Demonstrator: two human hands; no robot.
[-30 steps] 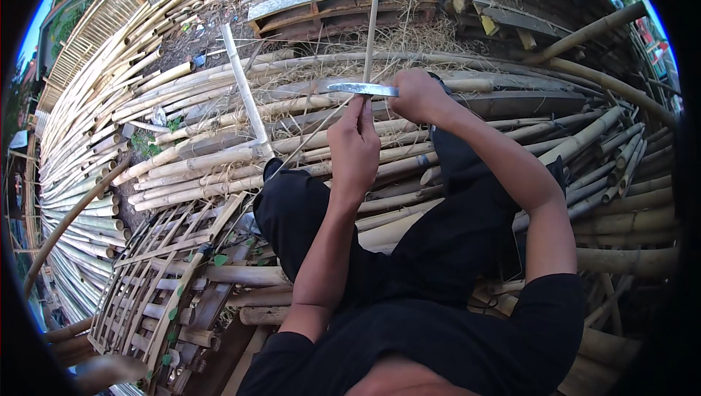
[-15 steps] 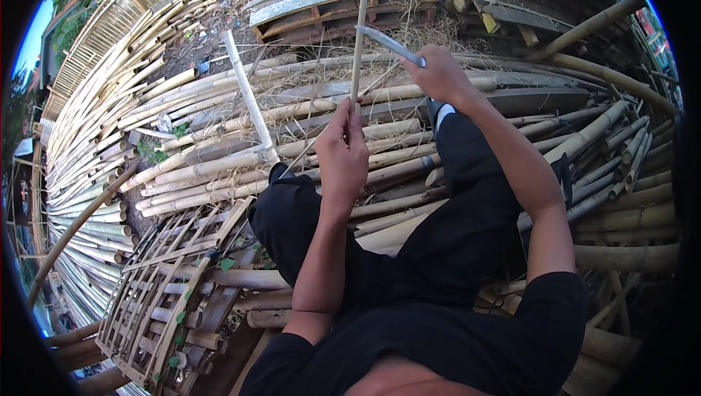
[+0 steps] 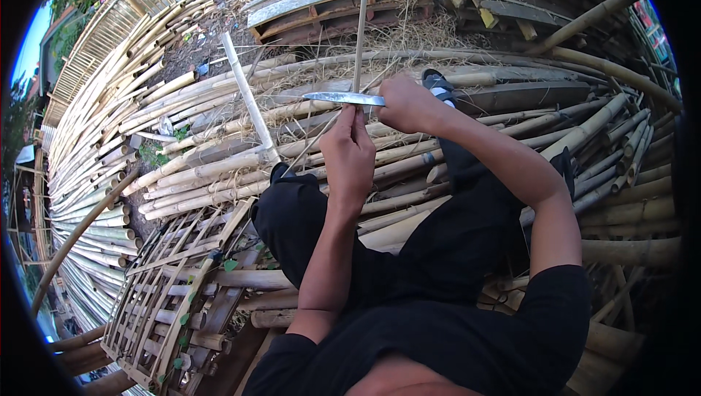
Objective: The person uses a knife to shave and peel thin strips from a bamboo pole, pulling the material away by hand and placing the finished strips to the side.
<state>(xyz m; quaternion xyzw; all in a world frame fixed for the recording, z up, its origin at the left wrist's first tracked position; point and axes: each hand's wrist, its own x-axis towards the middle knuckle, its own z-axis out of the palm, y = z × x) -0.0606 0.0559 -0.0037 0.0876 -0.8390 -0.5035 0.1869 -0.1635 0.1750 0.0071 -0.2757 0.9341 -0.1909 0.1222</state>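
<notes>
My left hand (image 3: 348, 149) pinches the near end of a long thin bamboo strip (image 3: 361, 27), which runs away from me past the top of the view. A knife (image 3: 343, 97) is gripped in my right hand (image 3: 411, 106), its pale blade pointing left. The blade lies across the strip just beyond my left fingertips; whether it bites into the strip I cannot tell. The knife's handle is hidden inside my right fist.
Stacked bamboo poles (image 3: 212, 181) lie beneath and around my legs. A wooden pallet (image 3: 343, 2) stands ahead, a woven bamboo frame (image 3: 164, 308) at lower left. One upright split bamboo piece (image 3: 248, 93) leans left of my hands. Dry shavings (image 3: 409, 38) litter the far side.
My right hand has brought the knife nearer and to the left, down to my left fingertips. The blade has turned nearly level. My left hand still pinches the strip, shifted slightly.
</notes>
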